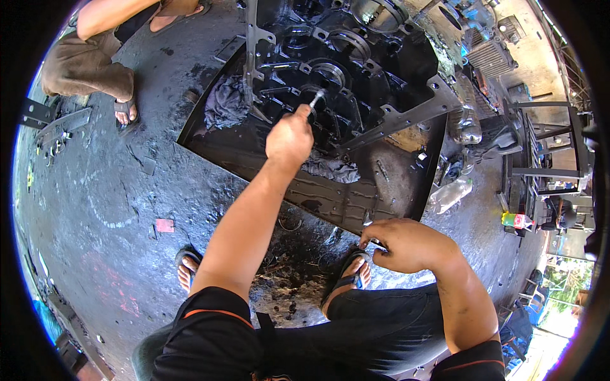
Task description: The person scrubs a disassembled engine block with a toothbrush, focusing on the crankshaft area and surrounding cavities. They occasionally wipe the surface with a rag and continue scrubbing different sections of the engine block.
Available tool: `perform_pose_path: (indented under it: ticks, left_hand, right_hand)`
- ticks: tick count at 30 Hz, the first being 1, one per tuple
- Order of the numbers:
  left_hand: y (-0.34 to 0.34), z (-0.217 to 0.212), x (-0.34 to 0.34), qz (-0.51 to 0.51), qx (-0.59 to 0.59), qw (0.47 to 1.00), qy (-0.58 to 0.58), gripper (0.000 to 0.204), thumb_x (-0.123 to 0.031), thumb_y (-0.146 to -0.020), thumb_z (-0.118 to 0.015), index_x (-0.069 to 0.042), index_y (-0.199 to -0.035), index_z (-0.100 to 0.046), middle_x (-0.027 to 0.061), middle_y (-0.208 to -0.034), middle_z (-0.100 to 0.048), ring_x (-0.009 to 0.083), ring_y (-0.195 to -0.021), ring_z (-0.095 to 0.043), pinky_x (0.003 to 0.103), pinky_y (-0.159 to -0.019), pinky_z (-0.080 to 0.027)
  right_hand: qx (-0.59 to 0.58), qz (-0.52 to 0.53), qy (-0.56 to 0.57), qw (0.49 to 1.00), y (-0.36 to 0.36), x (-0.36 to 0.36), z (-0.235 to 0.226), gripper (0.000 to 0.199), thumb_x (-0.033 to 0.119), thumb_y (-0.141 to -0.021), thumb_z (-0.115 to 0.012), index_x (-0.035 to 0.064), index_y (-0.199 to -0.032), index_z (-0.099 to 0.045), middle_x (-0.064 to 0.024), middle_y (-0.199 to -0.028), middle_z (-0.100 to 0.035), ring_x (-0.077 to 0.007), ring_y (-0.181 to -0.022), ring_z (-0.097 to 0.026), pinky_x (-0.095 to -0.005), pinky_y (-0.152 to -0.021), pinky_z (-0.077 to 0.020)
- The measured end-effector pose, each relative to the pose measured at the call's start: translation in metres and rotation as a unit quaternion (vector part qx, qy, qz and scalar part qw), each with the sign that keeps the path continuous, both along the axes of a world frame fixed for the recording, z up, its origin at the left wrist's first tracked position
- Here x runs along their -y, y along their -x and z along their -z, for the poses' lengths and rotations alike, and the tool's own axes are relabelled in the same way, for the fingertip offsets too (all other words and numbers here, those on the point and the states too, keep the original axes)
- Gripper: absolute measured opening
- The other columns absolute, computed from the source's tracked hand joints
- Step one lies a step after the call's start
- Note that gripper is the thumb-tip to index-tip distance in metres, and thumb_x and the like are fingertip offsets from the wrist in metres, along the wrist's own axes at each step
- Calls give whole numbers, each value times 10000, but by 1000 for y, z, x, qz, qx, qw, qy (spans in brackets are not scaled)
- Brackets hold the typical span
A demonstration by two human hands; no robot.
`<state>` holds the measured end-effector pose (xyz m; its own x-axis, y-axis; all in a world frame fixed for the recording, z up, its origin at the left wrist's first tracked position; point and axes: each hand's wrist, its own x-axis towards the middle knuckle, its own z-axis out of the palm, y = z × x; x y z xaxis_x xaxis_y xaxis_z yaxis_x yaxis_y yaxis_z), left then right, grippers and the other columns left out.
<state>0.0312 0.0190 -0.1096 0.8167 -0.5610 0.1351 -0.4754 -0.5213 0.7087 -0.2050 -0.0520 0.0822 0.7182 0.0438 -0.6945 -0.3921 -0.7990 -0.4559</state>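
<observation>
My left hand (290,136) reaches forward, closed round a slim, pale metallic tool (316,98). The tool's far end is over the dark, oily engine block (368,120) and is too blurred to name its kind. Round bearing seats and bolt holes show in the block, which sits in a wide metal drip tray (343,209). Near my right knee, my right hand (406,246) is held with its fingers curled in. Whatever may be between thumb and fingers there is hard to make out.
Dark rags (227,101) lie in the tray, one more (332,170) nearer me. A person (89,66) squats at the far left. Plastic bottles (451,193) and a metal frame stand (549,171) are on the right. A pink square (164,225) lies on the oily floor.
</observation>
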Motion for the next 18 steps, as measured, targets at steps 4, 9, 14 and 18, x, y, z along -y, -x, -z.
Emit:
perform_pose_path:
  ticks: [4, 9, 14, 18]
  left_hand:
    - [-21, 8, -18, 149, 13, 987, -63, 265, -136, -973, -598, -146, -1230, -660, 242, -921, -718, 470, -845, -710, 572, -736, -573]
    - [-2, 6, -26, 124, 13, 991, -39, 278, -157, -981, -604, -195, -1249, -668, 211, -951, -722, 437, -840, -721, 558, -731, -584]
    - [-21, 27, -74, 31, -54, 986, -154, 292, -168, -982, -599, -219, -1259, -678, 211, -946, -732, 430, -876, -734, 561, -773, -594]
    - [-44, 68, -108, -12, -11, 961, -276, 279, -229, -1041, -521, -188, -1261, -687, 202, -1022, -761, 404, -919, -758, 549, -830, -597]
  right_hand:
    - [-24, -9, -1, 1000, -5, -1, 4, 288, 142, -873, -659, 78, -1152, -697, -158, -1124, -716, -394, -1091, -673, -496, -950, -530]
    - [-19, -26, -9, 999, -18, -4, 11, 289, 140, -872, -658, 78, -1152, -696, -160, -1123, -714, -386, -1089, -671, -490, -947, -532]
    - [-1, -41, -22, 999, -22, -6, 13, 285, 128, -866, -658, 73, -1145, -686, -157, -1098, -716, -380, -1043, -681, -488, -892, -537]
    - [9, -39, -34, 999, -20, -6, 14, 284, 120, -865, -658, 73, -1145, -677, -152, -1066, -719, -382, -965, -691, -489, -845, -536]
